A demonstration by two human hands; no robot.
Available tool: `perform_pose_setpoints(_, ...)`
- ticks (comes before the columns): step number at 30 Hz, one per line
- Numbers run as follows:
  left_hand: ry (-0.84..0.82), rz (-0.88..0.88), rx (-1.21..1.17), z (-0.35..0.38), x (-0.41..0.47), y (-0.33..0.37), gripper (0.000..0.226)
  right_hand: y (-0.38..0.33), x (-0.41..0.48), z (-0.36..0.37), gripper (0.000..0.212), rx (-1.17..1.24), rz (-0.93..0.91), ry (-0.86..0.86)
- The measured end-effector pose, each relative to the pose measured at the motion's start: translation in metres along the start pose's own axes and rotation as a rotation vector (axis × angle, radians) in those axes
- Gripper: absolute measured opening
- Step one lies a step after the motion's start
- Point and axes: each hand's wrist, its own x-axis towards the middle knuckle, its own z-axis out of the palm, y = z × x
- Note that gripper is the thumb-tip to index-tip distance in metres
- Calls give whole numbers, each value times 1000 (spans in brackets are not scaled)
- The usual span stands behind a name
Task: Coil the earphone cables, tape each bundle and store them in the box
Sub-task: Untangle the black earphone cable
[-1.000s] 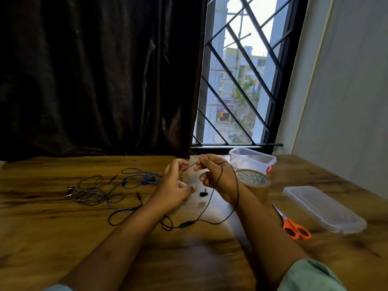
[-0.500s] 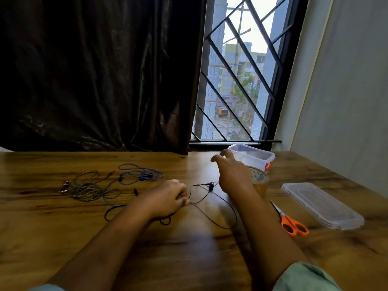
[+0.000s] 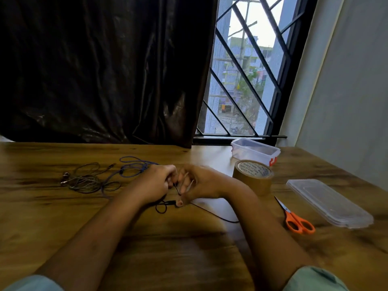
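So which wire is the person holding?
The black earphone cable, pinched by both the left hand and the right hand. The blue earphone cable and grey earphone cable lie loose on the table, untouched.

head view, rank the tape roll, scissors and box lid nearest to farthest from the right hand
From the right hand, which pinches the black cable:
1. tape roll, just to its right.
2. scissors, farther right and nearer the person.
3. box lid, farthest right, beyond the scissors.
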Motion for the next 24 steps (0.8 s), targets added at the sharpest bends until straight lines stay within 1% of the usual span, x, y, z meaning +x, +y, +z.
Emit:
perform_pose_setpoints(2,-18,16,22,1,0,1,23,1,4,7,32,-110,21,-67)
perform_pose_setpoints(5,-48,32,12,3,-1,3,20,2,9,13,12,-212,4,-46)
perform_pose_setpoints(7,-73,41,-11,2,-1,4,17,4,10,12,13,-300,5,-6)
perform_pose_setpoints(9,-98,32,-51,2,-2,4,15,7,9,10,13,-319,0,30)
perform_pose_setpoints(12,-102,30,-110,1,-3,3,19,7,8,11,8,-185,-9,44)
perform_pose_setpoints(14,-75,27,-140,0,-2,3,24,5,9,14,16,-151,-30,14)
perform_pose_setpoints(15,-64,22,-153,-1,-2,3,26,4,11,17,19,-168,-44,2)
perform_pose_setpoints(19,-77,26,-166,-2,-3,5,25,5,18,25,14,-314,-50,17)
perform_pose_setpoints(21,-70,31,-163,-1,-2,2,20,12,17,24,19,-360,-17,84)
perform_pose_setpoints(24,-29,60,-163,2,-2,1,9,21,14,15,16,-343,75,351)
